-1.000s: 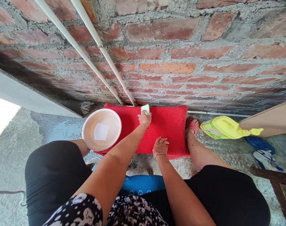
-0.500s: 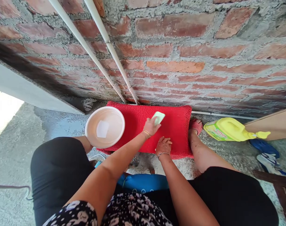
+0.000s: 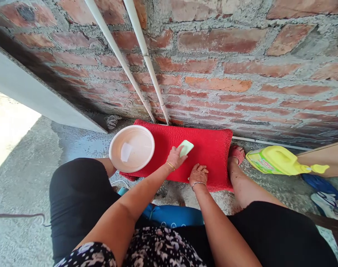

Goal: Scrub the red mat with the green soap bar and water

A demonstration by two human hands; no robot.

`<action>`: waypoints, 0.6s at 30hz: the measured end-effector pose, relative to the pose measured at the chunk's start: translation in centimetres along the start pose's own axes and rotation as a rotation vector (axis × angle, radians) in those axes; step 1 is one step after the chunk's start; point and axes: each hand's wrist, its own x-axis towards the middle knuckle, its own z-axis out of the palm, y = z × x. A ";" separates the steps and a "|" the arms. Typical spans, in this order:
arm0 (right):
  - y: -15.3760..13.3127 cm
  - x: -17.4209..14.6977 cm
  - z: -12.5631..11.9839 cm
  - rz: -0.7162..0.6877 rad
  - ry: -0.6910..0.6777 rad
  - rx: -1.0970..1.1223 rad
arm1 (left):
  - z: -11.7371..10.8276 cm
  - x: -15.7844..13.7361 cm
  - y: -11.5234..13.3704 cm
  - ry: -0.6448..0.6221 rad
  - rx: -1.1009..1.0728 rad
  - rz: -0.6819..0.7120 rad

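Observation:
A red textured cloth [image 3: 213, 148] lies over a low, bench-like support in front of me. My left hand [image 3: 176, 157] grips a pale green bar [image 3: 187, 147], soap-like in shape, at the middle of the cloth. Whether the bar's underside touches the cloth cannot be made out. Lying on the near part of the cloth, to the right, is my right hand [image 3: 199, 174], fingers loosely spread. A pale pink basin [image 3: 146, 135] rests on the cloth's left end. Clear liquid seems to fill it, with a white rectangular piece [image 3: 126, 152] inside.
Beyond the cloth rises a brick wall [image 3: 235, 40] with two white pipes [image 3: 151, 70]. A yellow jug [image 3: 280, 161] lies on the floor to the right, near blue-and-white shoes [image 3: 324, 202]. My legs straddle the bench. A pale panel [image 3: 38, 85] slants at the left.
My left hand has moved the pale green bar slightly left and toward me over the cloth. The right hand stays about where it was on the cloth. The whole view has shifted a little.

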 end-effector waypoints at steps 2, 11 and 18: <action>0.0 0.0 -0.1 -0.010 -0.015 0.004 | -1.6 1.3 -1.6 0.123 -0.021 -0.215; -0.2 0.3 0.4 -0.003 -0.015 -0.023 | -0.5 1.8 -0.4 0.015 0.007 -0.289; -0.1 0.2 0.0 0.000 -0.031 -0.006 | 0.2 1.3 0.4 0.011 -0.018 -0.103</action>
